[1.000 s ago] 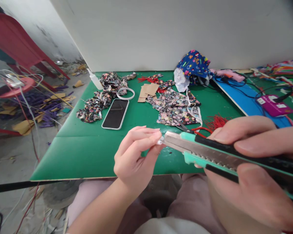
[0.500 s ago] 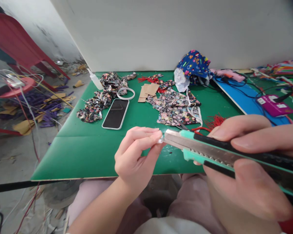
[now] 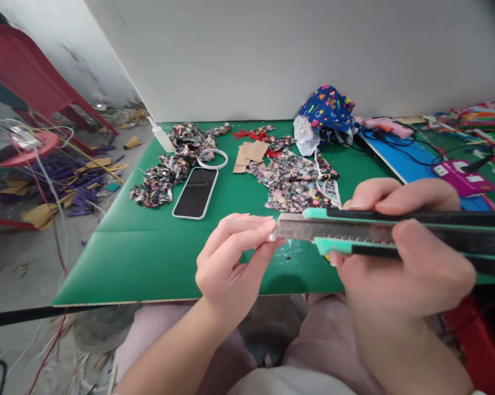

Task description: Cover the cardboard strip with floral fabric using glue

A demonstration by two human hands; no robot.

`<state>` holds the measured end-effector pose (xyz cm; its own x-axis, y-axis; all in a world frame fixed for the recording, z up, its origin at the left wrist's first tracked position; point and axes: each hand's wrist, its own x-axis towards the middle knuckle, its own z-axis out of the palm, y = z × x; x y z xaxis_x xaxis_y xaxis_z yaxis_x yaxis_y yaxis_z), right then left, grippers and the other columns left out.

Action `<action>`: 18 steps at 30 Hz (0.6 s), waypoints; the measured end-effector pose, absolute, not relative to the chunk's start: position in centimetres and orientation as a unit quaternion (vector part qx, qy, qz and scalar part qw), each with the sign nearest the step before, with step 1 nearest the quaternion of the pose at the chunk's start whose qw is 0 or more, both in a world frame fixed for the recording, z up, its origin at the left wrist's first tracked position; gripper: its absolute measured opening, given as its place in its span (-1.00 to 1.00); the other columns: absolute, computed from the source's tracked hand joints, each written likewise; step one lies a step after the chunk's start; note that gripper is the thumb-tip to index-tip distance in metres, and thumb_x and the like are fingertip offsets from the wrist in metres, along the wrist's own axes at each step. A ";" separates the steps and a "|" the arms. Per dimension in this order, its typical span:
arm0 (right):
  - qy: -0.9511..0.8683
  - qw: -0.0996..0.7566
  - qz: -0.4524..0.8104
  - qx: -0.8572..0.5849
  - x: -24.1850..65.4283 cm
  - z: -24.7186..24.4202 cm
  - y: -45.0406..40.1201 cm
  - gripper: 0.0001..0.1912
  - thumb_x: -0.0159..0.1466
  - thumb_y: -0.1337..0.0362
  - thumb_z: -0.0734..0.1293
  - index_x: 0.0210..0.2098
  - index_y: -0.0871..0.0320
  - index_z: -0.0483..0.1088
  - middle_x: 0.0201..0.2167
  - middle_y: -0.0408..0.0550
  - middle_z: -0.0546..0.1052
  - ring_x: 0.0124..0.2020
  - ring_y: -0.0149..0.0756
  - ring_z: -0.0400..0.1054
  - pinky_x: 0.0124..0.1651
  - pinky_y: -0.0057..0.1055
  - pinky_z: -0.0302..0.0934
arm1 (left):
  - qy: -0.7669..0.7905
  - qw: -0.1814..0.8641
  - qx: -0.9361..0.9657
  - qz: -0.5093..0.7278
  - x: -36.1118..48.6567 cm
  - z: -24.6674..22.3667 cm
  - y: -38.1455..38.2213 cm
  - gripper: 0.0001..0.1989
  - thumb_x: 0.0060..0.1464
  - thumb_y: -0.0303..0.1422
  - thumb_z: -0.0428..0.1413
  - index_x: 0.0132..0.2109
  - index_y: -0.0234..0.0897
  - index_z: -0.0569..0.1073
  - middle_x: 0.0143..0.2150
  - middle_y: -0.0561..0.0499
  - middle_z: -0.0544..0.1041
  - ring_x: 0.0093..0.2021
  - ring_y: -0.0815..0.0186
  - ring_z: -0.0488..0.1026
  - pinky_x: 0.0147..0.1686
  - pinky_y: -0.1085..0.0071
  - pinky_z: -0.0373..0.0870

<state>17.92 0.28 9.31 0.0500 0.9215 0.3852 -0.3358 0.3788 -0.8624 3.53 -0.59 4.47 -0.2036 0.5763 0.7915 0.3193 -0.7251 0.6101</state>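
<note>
My right hand [image 3: 412, 258] is wrapped round a utility knife [image 3: 366, 233] with a black and mint-green body, held level above the table's front part. Its blade points left, and the tip meets the fingertips of my left hand [image 3: 235, 249]. The left fingers are pinched on a small whitish piece [image 3: 272, 237], mostly hidden between thumb and fingers; its kind does not show. Behind the knife lies floral fabric [image 3: 291, 184] with a white edging. Left of it are brown cardboard pieces [image 3: 253, 151].
On the green table [image 3: 140, 269] are a phone [image 3: 196, 192], a tape roll [image 3: 213, 159], crumpled floral fabric [image 3: 161, 178] and a white squeeze bottle [image 3: 162, 137]. Blue printed cloth [image 3: 327, 109] sits at the back. A pink glue gun [image 3: 385, 127] and a purple power box [image 3: 463, 178] are on the right.
The knife has turned from slanting down to the right to nearly level, its rear end rising with my right hand. My left hand has barely moved, still pinching the whitish piece.
</note>
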 end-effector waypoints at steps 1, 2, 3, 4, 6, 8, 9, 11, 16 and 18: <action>-0.492 0.678 0.463 -0.289 17.9 9.4 0.5 -0.96 0.13 0.29 0.24 -0.38 0.05 0.27 -0.38 -0.23 0.34 -0.63 -0.54 0.25 -0.79 -0.53 0.14 | 0.362 0.096 0.626 0.684 3.5 4.5 -0.6 -0.65 -0.19 -0.73 0.19 -0.23 -0.30 0.50 -0.32 0.06 0.51 -0.27 0.36 0.46 -0.24 0.32 0.44; -0.487 0.690 0.452 -0.287 17.8 9.5 0.7 -0.96 0.14 0.32 0.21 -0.38 0.08 0.27 -0.40 -0.22 0.34 -0.68 -0.54 0.23 -0.82 -0.53 0.10 | 0.365 0.098 0.628 0.681 3.5 4.5 -0.6 -0.65 -0.18 -0.73 0.19 -0.23 -0.30 0.50 -0.32 0.06 0.51 -0.27 0.37 0.46 -0.23 0.32 0.43; -0.483 0.696 0.448 -0.287 17.8 9.5 0.9 -0.95 0.14 0.34 0.19 -0.39 0.10 0.27 -0.41 -0.21 0.35 -0.71 -0.54 0.22 -0.85 -0.52 0.08 | 0.367 0.099 0.630 0.678 3.5 4.6 -0.6 -0.66 -0.18 -0.72 0.19 -0.23 -0.30 0.50 -0.32 0.06 0.52 -0.27 0.37 0.45 -0.23 0.31 0.43; -0.481 0.693 0.452 -0.289 17.8 9.6 1.1 -0.94 0.14 0.35 0.18 -0.40 0.10 0.27 -0.42 -0.21 0.35 -0.73 -0.54 0.22 -0.86 -0.51 0.06 | 0.367 0.100 0.632 0.675 3.5 4.6 -0.7 -0.66 -0.17 -0.72 0.19 -0.23 -0.30 0.50 -0.31 0.06 0.52 -0.28 0.38 0.45 -0.22 0.31 0.43; -0.478 0.690 0.459 -0.291 17.7 9.5 1.3 -0.95 0.13 0.36 0.18 -0.40 0.11 0.26 -0.44 -0.22 0.35 -0.75 -0.52 0.22 -0.88 -0.50 0.03 | 0.370 0.102 0.635 0.670 3.4 4.6 -0.7 -0.67 -0.15 -0.71 0.19 -0.22 -0.28 0.50 -0.30 0.06 0.52 -0.28 0.38 0.45 -0.21 0.30 0.44; -0.477 0.687 0.463 -0.293 17.6 9.5 1.4 -0.95 0.12 0.37 0.19 -0.41 0.11 0.25 -0.44 -0.22 0.35 -0.75 -0.50 0.22 -0.89 -0.48 0.01 | 0.373 0.101 0.637 0.667 3.4 4.7 -0.7 -0.67 -0.14 -0.69 0.19 -0.21 -0.26 0.50 -0.29 0.07 0.53 -0.27 0.38 0.45 -0.21 0.31 0.44; -0.477 0.685 0.466 -0.294 17.5 9.5 1.4 -0.96 0.12 0.37 0.19 -0.41 0.11 0.25 -0.44 -0.22 0.35 -0.75 -0.49 0.22 -0.89 -0.48 0.00 | 0.374 0.101 0.637 0.667 3.4 4.7 -0.8 -0.67 -0.13 -0.68 0.19 -0.20 -0.26 0.50 -0.29 0.07 0.53 -0.27 0.39 0.45 -0.20 0.32 0.44; -0.474 0.682 0.471 -0.298 17.4 9.5 1.4 -0.96 0.12 0.36 0.19 -0.42 0.11 0.25 -0.44 -0.22 0.35 -0.74 -0.48 0.23 -0.89 -0.47 0.02 | 0.374 0.103 0.636 0.667 3.4 4.7 -0.8 -0.67 -0.12 -0.67 0.18 -0.20 -0.24 0.50 -0.29 0.08 0.53 -0.26 0.39 0.45 -0.20 0.32 0.44; -0.468 0.684 0.477 -0.294 17.6 9.6 1.4 -0.94 0.12 0.37 0.19 -0.42 0.12 0.27 -0.44 -0.23 0.35 -0.73 -0.53 0.21 -0.87 -0.51 0.08 | 0.375 0.105 0.639 0.663 3.3 4.8 -0.8 -0.65 -0.12 -0.68 0.18 -0.17 -0.25 0.49 -0.28 0.07 0.53 -0.26 0.39 0.45 -0.22 0.37 0.44; -0.463 0.689 0.479 -0.286 17.6 9.5 1.4 -0.94 0.13 0.37 0.18 -0.41 0.12 0.28 -0.45 -0.23 0.35 -0.69 -0.52 0.24 -0.87 -0.54 0.09 | 0.378 0.100 0.642 0.659 3.3 4.8 -0.8 -0.64 -0.12 -0.68 0.18 -0.16 -0.25 0.49 -0.28 0.08 0.53 -0.25 0.40 0.45 -0.24 0.40 0.43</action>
<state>17.65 1.42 9.52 0.1122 0.9252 0.3624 -0.3954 0.3762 -0.8380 3.27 -0.79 4.78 -0.1553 0.6173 0.7712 0.3538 -0.6942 0.6269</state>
